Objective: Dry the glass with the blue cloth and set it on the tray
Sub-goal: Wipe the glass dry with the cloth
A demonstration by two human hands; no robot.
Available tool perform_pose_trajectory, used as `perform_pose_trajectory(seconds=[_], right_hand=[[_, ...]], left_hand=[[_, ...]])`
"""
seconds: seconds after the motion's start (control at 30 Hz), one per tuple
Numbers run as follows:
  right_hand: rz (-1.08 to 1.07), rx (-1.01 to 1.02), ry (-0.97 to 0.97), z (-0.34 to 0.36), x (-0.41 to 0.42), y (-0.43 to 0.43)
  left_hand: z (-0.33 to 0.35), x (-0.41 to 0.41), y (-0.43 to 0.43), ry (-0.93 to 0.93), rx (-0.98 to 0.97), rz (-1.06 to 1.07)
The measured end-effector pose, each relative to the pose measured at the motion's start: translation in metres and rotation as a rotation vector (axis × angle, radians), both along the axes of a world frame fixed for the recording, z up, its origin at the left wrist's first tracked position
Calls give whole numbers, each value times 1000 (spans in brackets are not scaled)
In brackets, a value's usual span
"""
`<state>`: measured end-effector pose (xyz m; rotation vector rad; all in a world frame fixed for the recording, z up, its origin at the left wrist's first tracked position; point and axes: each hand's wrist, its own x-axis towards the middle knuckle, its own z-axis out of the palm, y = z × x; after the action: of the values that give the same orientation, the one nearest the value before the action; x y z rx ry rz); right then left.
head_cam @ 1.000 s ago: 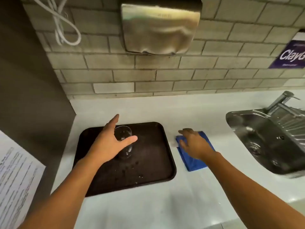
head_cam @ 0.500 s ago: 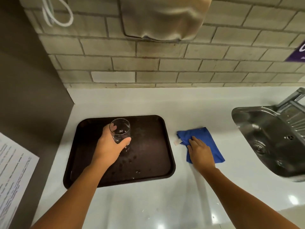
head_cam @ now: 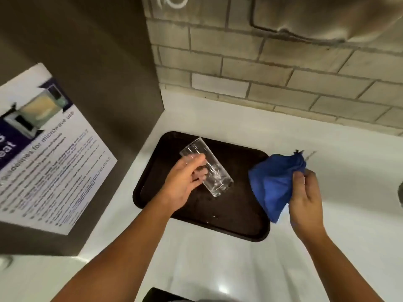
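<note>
My left hand (head_cam: pixel 182 183) grips a clear tall glass (head_cam: pixel 214 177) around its middle and holds it tilted above the dark brown tray (head_cam: pixel 235 216), mouth toward the upper left. Water drops speckle the tray under it. The blue cloth (head_cam: pixel 272 184) hangs bunched from my right hand (head_cam: pixel 305 192), lifted off the white counter (head_cam: pixel 207 262) just past the tray's right edge. Glass and cloth are apart, with a gap between them.
A grey side panel with a printed microwave notice (head_cam: pixel 50 153) stands on the left. A brick wall (head_cam: pixel 272 68) runs behind the counter, with a metal hand dryer (head_cam: pixel 349 18) mounted high. The sink edge (head_cam: pixel 400 195) peeks in at far right.
My left hand lifted the glass off the tray and tilted it. My right hand picked the blue cloth up from the counter. The view swung left, so the sink is almost out of frame.
</note>
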<state>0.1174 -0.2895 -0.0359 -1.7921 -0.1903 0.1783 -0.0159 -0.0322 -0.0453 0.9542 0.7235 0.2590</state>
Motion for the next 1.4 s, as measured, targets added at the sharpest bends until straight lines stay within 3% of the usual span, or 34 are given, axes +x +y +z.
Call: perform_pose_trajectory(seconds=[0.1,0.2,0.4,0.57,0.73,0.9,0.97,1.13,1.27,1.4], right_hand=[[228,-3,-125,12,-25,33],[464,-137,-269,11,-49,57],[845,-223,-235,-1,-62,76],[711,-121,-67,-8,-69,84],[714,-332,-320,-17,-80,83],[348,-82,50,-11,-79,94],[322,-125,-17,-5,-91,94],[497,-285,-385,-9,-109,81],[461,-275,-339,-9,-102,87],[621,-455,-573,-7,-96,85]], left_hand=[[-1,-3,-22,-9,-167,49],[-8,-3,-37,15,-253,51],[-18,0,-30,3,-318,48],[-29,12,-26,45,-297,0],[-36,14,-21,18,-282,-23],[-23,22,-20,86,-229,-116],[-16,23,-17,125,-251,-99],[-14,26,-6,174,-404,2],[-10,23,-8,221,-410,62],[-4,19,-7,183,-439,76]])
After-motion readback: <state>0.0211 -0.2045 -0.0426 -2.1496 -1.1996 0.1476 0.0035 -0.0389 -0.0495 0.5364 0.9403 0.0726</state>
